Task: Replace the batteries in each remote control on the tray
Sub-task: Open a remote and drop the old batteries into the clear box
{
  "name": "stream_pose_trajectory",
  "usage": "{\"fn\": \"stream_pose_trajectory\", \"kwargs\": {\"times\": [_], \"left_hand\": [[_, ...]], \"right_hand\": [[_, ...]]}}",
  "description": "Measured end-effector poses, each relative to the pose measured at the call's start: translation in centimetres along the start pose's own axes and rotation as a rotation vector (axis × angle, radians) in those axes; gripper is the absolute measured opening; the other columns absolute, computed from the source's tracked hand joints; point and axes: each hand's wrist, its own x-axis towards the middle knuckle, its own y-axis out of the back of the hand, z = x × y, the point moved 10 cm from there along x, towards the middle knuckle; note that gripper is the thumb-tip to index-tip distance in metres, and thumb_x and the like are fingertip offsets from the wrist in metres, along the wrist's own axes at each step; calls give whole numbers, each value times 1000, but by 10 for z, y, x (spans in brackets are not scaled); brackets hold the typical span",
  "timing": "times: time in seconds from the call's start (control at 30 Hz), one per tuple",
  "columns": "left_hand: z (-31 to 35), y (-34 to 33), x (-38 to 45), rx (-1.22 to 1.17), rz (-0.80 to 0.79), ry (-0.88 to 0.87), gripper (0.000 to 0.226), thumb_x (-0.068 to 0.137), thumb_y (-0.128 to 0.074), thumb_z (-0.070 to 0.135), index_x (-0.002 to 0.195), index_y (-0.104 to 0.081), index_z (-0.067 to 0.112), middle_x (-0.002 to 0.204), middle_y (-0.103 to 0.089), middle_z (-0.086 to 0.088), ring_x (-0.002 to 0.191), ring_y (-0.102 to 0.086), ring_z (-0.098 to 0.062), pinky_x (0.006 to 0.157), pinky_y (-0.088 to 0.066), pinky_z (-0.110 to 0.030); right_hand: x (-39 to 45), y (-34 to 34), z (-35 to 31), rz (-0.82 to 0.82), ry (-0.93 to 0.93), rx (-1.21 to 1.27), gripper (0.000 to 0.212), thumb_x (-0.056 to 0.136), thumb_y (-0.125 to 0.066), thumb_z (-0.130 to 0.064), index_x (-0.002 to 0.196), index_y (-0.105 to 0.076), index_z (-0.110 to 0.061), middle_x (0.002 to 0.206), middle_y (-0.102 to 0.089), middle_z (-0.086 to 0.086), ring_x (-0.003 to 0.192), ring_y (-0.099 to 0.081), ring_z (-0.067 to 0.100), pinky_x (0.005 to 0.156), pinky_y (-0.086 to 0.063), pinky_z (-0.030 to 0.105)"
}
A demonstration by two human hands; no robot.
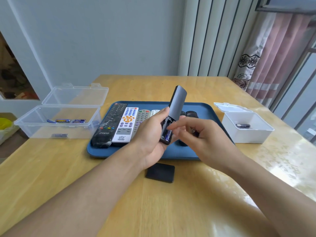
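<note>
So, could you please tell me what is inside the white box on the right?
One dark battery lies on the floor of the white box. The near wall hides the front of the floor.
</note>
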Motion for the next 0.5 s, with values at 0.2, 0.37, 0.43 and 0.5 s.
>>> {"fn": "stream_pose_trajectory", "kwargs": {"times": [0.2, 0.37, 0.43, 0.5], "left_hand": [[-6, -5, -2, -1, -37, 44, 42, 107, -45, 33, 130, -62, 2, 108, -72, -13, 85, -70, -22, 61, -56, -25], [-5, -10, -2, 14, -80, 26, 41, 107, -44, 33, 128, -63, 3, 99, -71, -10, 83, -69, -22, 64, -50, -25], [-3, -10, -3, 13, -91, 15, 39, 107, -44, 31, 127, -62, 3, 96, -69, -10, 80, -67, -23, 60, -50, -25], [-3, -10, -3, 14, -99, 14, 37, 107, -44, 31, 128, -61, 5, 98, -67, -11, 80, -65, -24, 58, -50, -25]], "right_hand": [[-1, 3, -4, 51, 133, -202, 12, 84, -76, -38, 94, -76, -45, 69, -65, -14, 58, -48, 15, 56, -45, 38], [0, 4, -13, 44, 199, -131, 17, 80, -78, -33, 95, -77, -42, 92, -68, -35, 88, -68, 8, 75, -55, 38], [0, 5, -15, 44, 213, -154, 17, 80, -79, -32, 95, -78, -41, 93, -68, -35, 90, -69, 8, 77, -55, 37], [1, 4, -14, 36, 218, -170, 17, 80, -79, -32, 93, -77, -42, 90, -67, -37, 94, -68, 6, 80, -54, 35]]}}
